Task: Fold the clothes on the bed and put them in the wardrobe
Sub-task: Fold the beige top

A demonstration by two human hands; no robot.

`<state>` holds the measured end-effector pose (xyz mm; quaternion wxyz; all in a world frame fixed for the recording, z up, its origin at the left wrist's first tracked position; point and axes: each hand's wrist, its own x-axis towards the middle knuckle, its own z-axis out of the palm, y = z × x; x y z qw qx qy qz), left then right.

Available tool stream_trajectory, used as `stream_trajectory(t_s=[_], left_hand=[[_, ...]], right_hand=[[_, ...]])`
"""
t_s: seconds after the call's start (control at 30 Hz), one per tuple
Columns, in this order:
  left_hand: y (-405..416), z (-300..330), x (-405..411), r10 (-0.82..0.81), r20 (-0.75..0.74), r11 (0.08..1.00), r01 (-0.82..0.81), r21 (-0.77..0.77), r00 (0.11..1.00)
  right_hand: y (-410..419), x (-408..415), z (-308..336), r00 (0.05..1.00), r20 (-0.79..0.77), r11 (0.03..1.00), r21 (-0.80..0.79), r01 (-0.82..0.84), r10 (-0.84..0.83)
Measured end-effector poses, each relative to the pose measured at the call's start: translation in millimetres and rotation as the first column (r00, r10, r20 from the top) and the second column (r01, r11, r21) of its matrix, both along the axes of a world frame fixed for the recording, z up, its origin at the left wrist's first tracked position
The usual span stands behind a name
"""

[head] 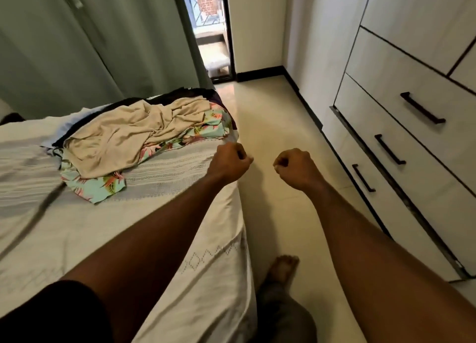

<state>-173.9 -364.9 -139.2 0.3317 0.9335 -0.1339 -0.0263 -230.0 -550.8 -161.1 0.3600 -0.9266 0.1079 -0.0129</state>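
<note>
My left hand (230,160) and right hand (295,166) were curled into empty fists at mid-frame, held over the floor (270,126). The clothes (144,139) lay heaped on the bed (180,226) at centre left; the wardrobe (412,98) stood at right.

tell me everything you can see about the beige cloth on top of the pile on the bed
The beige garment is a soft, thin-looking fabric, plain with no print, crumpled into loose folds and not folded. It lies on top of the clothes pile, partly covering a mint floral-print piece whose edges stick out below and to the right, with dark clothes behind it. The pile sits on the bed, on its pale cover near the far edge. Neither hand touches it. What kind of garment it is cannot be told.
</note>
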Motion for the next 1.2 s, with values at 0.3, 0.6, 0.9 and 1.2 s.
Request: stream_trajectory(t_s=[0.3, 0.6, 0.9, 1.2], left_hand=[[31.6, 135.9, 85.6, 0.118, 0.063, 0.991, -0.122, 0.054, 0.991], [176.3, 116.6, 139.7, 0.318, 0.121, 0.941, -0.329, 0.081, 0.940], [344.4, -88.2, 159.4, 0.411, 0.051, 0.912, -0.411, -0.002, 0.910], [462.5, -146.6, 190.0, 0.562, -0.046, 0.822, -0.552, 0.137, 0.826]], right_hand=[[23.3, 117.0, 140.4, 0.988, 0.102, 0.993, -0.049, -0.107, 0.112], [184.4, 189.6, 126.9, 0.941, 0.169, 0.955, -0.099, -0.280, 0.294], [330.5, 215.6, -33.9, 0.930, 0.143, 0.941, -0.031, -0.338, 0.338], [430.6, 249.9, -54.5, 0.893, -0.114, 0.883, -0.136, -0.448, 0.436]])
